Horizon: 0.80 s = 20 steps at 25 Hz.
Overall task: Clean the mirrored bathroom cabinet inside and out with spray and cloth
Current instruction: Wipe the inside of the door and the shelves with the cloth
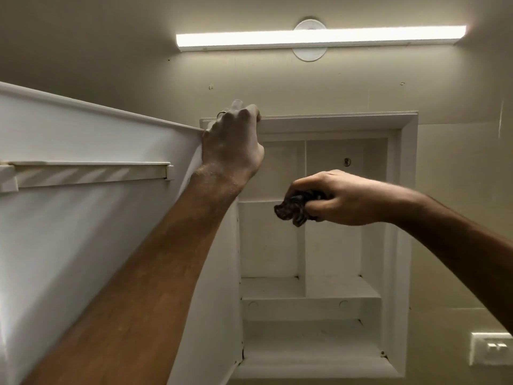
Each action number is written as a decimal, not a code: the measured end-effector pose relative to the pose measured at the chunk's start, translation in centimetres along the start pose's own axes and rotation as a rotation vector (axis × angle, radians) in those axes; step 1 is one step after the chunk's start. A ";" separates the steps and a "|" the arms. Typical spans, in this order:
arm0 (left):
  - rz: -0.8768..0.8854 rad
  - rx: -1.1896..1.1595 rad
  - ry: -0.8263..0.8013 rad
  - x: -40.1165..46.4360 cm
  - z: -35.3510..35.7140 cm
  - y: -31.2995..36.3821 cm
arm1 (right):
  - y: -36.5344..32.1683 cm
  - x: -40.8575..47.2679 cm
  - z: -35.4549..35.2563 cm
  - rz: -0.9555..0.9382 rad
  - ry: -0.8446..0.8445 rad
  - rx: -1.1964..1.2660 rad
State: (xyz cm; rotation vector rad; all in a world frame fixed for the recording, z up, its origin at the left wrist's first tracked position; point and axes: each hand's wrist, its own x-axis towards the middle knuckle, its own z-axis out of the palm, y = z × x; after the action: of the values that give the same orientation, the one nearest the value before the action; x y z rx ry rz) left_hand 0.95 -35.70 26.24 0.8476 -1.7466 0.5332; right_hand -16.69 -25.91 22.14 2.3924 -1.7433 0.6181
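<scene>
From my feed, the left hand (231, 143) was raised high, arm stretched up and forward, its fingers curled over the top edge of the open cabinet door (83, 212), right at the hinge-side corner where the door met the cabinet (399, 245) frame. That grip was clenched on the door's upper edge, knuckles toward me, and something that looked like a ring showed on one finger.

The right hand (341, 200) came in from the right with the forearm angled down and the wrist roughly level. Its grip was closed round a dark, bunched cloth (295, 207), which stuck out to the left of the fingers. The cloth was held in front of the upper compartments of the cabinet; I could not tell whether it touched the surface behind it.

Below the right grip I saw the white interior, split by a vertical divider, with shelves lower down. To the left of the left grip the door's inner face carried a horizontal rail (91, 173). Above both hands a strip light (319, 38) glowed on the wall, and far below the right grip, at the right edge, sat a wall switch (491, 352).
</scene>
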 end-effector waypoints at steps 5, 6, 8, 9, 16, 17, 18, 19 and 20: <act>0.089 -0.178 0.115 -3.2 2.5 0.9 | 3.0 -1.4 -0.6 0.070 0.446 0.079; 0.123 -0.224 0.106 -4.3 3.3 1.2 | 3.9 -1.6 -0.2 0.103 0.592 0.062; 0.161 -0.273 0.032 -6.5 5.2 1.7 | 5.4 -1.8 0.8 0.169 0.840 0.000; 0.170 -0.274 -0.009 -7.5 6.2 2.0 | 6.1 -1.8 1.4 0.183 0.906 -0.030; 0.202 -0.158 0.096 -7.4 11.2 3.7 | 10.0 3.1 5.7 0.121 0.950 -0.138; 0.212 -0.145 0.100 -6.9 12.0 4.0 | 10.3 4.1 5.8 0.084 0.960 -0.182; 0.218 -0.128 0.097 -6.6 12.8 4.2 | 10.5 5.3 5.8 0.058 0.954 -0.224; 0.221 -0.103 0.097 -6.4 13.5 4.2 | 10.8 6.4 5.7 0.045 0.942 -0.261; 0.219 -0.066 0.104 -6.3 14.2 4.2 | 11.1 7.3 5.8 0.046 0.929 -0.292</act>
State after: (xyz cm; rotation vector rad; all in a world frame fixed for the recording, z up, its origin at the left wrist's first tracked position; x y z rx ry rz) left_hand -10.01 -41.26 15.88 0.5759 -1.7612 0.6487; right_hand -23.74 -37.91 18.16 1.4711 -1.3270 1.1387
